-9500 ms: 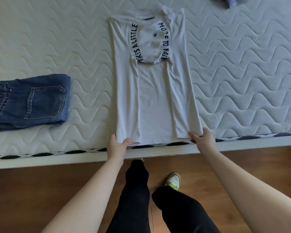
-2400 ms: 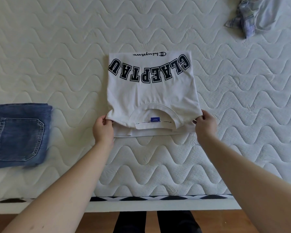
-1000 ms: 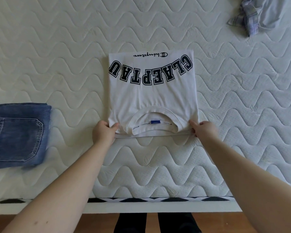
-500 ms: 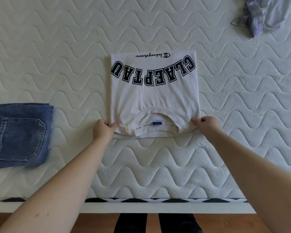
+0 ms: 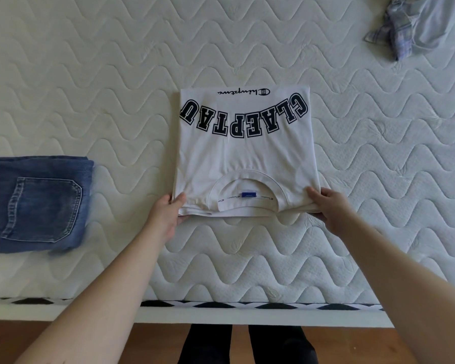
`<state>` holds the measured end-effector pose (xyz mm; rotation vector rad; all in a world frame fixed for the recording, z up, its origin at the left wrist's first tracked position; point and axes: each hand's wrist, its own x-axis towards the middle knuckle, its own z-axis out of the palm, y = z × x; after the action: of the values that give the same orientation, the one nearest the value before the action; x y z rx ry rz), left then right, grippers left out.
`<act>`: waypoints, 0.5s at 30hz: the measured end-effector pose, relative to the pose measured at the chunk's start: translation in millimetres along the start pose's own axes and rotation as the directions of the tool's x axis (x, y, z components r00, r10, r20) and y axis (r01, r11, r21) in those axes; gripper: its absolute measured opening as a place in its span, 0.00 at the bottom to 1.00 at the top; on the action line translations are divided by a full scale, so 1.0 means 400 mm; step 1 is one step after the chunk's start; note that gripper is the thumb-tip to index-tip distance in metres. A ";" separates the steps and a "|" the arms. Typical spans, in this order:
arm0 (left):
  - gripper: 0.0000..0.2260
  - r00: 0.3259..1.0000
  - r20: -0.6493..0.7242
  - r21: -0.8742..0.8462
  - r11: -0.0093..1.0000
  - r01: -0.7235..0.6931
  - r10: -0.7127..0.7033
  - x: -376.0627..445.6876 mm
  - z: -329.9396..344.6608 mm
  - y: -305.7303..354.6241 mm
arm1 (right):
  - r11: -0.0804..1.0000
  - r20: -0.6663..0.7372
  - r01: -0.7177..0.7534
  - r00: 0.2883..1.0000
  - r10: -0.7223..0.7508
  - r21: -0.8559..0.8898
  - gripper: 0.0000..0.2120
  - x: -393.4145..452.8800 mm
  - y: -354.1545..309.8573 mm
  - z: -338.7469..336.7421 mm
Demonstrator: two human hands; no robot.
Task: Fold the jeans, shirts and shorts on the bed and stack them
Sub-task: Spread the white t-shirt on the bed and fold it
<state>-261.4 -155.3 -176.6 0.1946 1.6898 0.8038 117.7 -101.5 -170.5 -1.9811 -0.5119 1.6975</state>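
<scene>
one folded white shirt (image 5: 244,156), left hand (image 5: 167,215), right hand (image 5: 329,206) pinching near corners; one jeans (image 5: 37,203).

We read two prints on the folded white shirt (image 5: 247,158) at the middle of the mattress (image 5: 378,179), both upside down from where we stand. Large black block letters with white inlines arc across it and spell "CLAEPTAU". Beyond them, along the shirt's far edge, runs a small black script that looks like "Champion", with a small logo mark at its right end. Inside the collar, toward the near edge, sits a blue tag (image 5: 248,194) whose lettering is too small for us to read, and a line of faint print on either side of it is likewise illegible.
</scene>
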 end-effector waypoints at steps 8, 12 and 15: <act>0.04 0.999 0.036 -0.023 0.999 -0.023 0.023 -0.175 -0.076 0.058 | 0.994 0.003 0.066 0.998 -0.067 0.087 0.06 -0.216 -0.025 0.005; 0.04 0.999 0.018 -0.057 0.998 -0.034 0.035 -0.283 -0.130 0.109 | 0.987 0.011 0.106 0.994 -0.109 0.118 0.06 -0.361 -0.068 0.014; 0.04 0.998 0.020 -0.062 0.996 -0.065 0.067 -0.380 -0.171 0.148 | 0.985 0.023 0.124 0.992 -0.128 0.117 0.07 -0.472 -0.104 0.021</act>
<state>-296.2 -218.7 -15.5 0.2170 1.6431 0.8986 80.0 -173.6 5.0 -1.8048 -0.5260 1.6441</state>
